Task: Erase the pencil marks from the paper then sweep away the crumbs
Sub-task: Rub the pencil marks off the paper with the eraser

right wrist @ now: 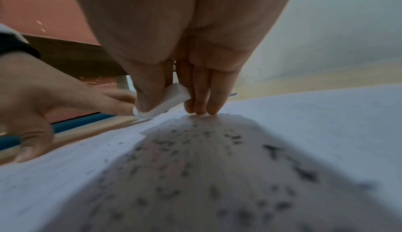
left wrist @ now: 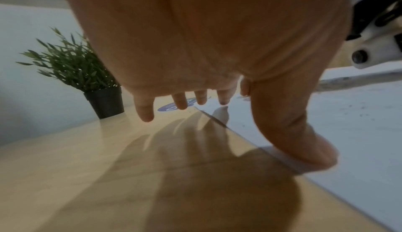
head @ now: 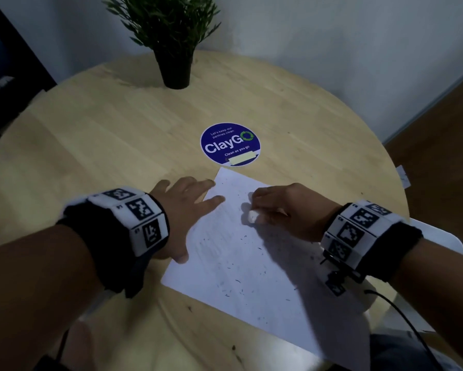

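Now, at the far left, the left hand (head: 182,210) is laid flat with fingers straight and spread, part on the table (head: 91,145) and part over the left edge of the paper (head: 233,263). In the left wrist view the thumb (left wrist: 304,141) is pressed on that edge, and the sheet appears to be pinned this way so that it cannot slide or crumple under rubbing.

Moving right, the paper is seen lying askew near the front of the round table, its far corner just short of the blue sticker (head: 230,144). Faint grey marks can still be made out on its left half, so the erasing is judged unfinished. Dark crumbs (head: 238,281) are scattered over the lower half; none seem to be swept off yet.

Further right, the eraser (head: 252,216) is pinched in the right hand (head: 286,210), thumb on one side and curled fingers on the other. Its lower end seems to be held against the sheet near the upper middle, and the other fingertips (right wrist: 202,108) are rested on the paper beside it, probably for steadiness.

At the back, a potted plant (head: 175,49) is kept well apart from the work.
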### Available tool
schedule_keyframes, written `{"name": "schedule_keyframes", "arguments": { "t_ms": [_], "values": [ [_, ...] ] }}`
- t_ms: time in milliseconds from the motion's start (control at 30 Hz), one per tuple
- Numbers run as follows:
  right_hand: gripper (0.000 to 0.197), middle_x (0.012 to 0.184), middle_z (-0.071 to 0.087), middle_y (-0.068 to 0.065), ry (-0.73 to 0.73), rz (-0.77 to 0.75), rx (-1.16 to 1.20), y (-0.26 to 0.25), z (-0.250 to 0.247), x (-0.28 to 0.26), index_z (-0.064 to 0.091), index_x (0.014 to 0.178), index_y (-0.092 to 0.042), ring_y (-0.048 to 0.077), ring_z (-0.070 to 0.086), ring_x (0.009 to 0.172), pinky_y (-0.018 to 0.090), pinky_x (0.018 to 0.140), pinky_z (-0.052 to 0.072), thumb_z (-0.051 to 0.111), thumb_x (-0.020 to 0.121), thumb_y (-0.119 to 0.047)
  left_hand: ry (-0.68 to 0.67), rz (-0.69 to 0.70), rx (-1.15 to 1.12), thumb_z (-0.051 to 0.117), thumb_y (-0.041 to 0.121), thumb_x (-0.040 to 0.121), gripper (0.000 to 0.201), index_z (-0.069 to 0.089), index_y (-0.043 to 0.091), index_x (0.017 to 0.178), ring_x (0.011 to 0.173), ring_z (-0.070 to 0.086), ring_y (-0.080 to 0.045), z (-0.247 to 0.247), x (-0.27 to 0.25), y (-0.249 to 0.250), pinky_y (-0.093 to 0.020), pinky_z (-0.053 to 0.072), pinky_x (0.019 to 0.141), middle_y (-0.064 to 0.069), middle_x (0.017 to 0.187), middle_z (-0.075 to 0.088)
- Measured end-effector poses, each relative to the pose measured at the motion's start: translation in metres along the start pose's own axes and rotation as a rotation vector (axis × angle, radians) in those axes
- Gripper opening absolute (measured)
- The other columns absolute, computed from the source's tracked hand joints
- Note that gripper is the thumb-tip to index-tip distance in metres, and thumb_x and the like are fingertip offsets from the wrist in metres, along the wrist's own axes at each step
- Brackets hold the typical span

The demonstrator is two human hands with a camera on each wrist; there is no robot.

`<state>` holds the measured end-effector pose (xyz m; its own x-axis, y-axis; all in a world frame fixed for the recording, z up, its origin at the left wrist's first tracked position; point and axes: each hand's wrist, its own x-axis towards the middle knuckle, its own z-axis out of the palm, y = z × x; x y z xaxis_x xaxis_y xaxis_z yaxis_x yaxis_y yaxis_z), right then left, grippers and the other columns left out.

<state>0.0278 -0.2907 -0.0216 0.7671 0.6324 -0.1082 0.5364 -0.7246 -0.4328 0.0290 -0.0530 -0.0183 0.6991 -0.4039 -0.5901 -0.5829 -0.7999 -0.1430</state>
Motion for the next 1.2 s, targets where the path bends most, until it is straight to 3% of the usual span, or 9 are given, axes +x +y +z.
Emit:
{"name": "schedule_keyframes", "arguments": {
  "t_ms": [100,167,267,433,600,767,933,1067,1200],
  "values": [
    [0.014,0.079,0.058,0.001,0.043,0.072,-0.121,-0.008,0.004,0.001,0.064,0.084,-0.015,0.024,0.049,0.071,0.033,0.068,0.044,0.057,0.09,-0.025,-0.029,-0.003,-0.051,0.071,0.052,0.078,0.117,-0.018,0.028,0.151,0.146,-0.018,-0.016,0.003,0.001,-0.002,-0.049,0.001,0.118,0.011,0.157,-0.026],
    [0.029,0.065,0.046,-0.003,0.003,0.176,-0.163,-0.011,0.003,0.007,0.046,0.062,-0.028,0.025,0.041,0.068,0.032,0.064,0.038,0.055,0.09,-0.027,-0.042,-0.007,-0.122,0.072,0.052,0.077,0.119,-0.018,0.029,0.151,0.146,-0.017,-0.012,0.003,0.0,-0.006,-0.051,0.002,0.119,0.015,0.156,-0.025],
    [0.039,0.063,0.045,0.004,-0.007,0.232,-0.196,-0.009,0.004,0.018,0.027,0.058,-0.02,0.026,0.034,0.067,0.034,0.063,0.036,0.052,0.088,-0.026,-0.052,0.012,-0.187,0.078,0.053,0.07,0.127,-0.017,0.03,0.151,0.145,-0.015,-0.01,0.003,0.002,-0.011,-0.053,0.012,0.118,0.017,0.156,-0.023],
    [0.035,0.066,0.05,0.002,-0.168,0.023,-0.191,-0.028,0.014,0.023,0.035,0.058,-0.021,0.023,0.041,0.065,0.034,0.064,0.038,0.051,0.084,-0.038,-0.081,0.037,-0.143,0.081,0.052,0.063,0.132,-0.015,0.028,0.151,0.143,-0.012,-0.015,-0.003,0.001,-0.007,-0.055,0.02,0.114,0.016,0.152,-0.024],
    [0.036,0.065,0.048,0.004,-0.136,0.205,-0.291,-0.007,-0.014,0.046,0.04,0.059,-0.019,0.027,0.041,0.071,0.029,0.066,0.034,0.053,0.091,-0.031,-0.138,-0.003,-0.125,0.079,0.055,0.063,0.137,-0.027,0.034,0.147,0.141,-0.032,-0.021,0.002,0.008,-0.008,-0.066,0.009,0.111,0.02,0.15,-0.036],
    [0.041,0.06,0.044,-0.003,-0.278,0.074,-0.202,-0.034,0.007,0.033,0.039,0.054,-0.029,0.021,0.04,0.068,0.03,0.07,0.043,0.055,0.088,-0.046,-0.178,-0.002,-0.191,0.083,0.058,0.054,0.146,-0.035,0.046,0.139,0.137,-0.04,-0.023,0.007,0.016,-0.015,-0.075,0.01,0.105,0.031,0.137,-0.047],
    [0.04,0.056,0.038,0.003,-0.14,0.153,-0.327,-0.01,-0.013,0.046,0.037,0.057,-0.018,0.028,0.038,0.069,0.031,0.063,0.038,0.055,0.088,-0.037,-0.189,-0.003,-0.202,0.083,0.059,0.054,0.145,-0.035,0.047,0.138,0.137,-0.039,-0.021,0.007,0.016,-0.016,-0.075,0.008,0.105,0.034,0.131,-0.05],
    [0.032,0.063,0.044,0.001,-0.263,0.012,-0.307,-0.033,0.003,0.036,0.05,0.066,-0.022,0.024,0.036,0.067,0.028,0.066,0.036,0.053,0.09,-0.043,-0.213,-0.008,-0.193,0.083,0.058,0.055,0.145,-0.035,0.047,0.138,0.137,-0.04,-0.021,0.005,0.016,-0.016,-0.075,0.008,0.105,0.033,0.135,-0.048],
    [0.04,0.058,0.044,0.006,-0.129,0.164,-0.354,-0.01,-0.017,0.05,0.038,0.054,-0.018,0.03,0.04,0.067,0.032,0.064,0.041,0.056,0.086,-0.035,-0.22,-0.001,-0.188,0.083,0.059,0.056,0.145,-0.036,0.045,0.138,0.137,-0.04,-0.024,0.003,0.016,-0.016,-0.075,0.008,0.104,0.031,0.135,-0.048]
  ]
}}
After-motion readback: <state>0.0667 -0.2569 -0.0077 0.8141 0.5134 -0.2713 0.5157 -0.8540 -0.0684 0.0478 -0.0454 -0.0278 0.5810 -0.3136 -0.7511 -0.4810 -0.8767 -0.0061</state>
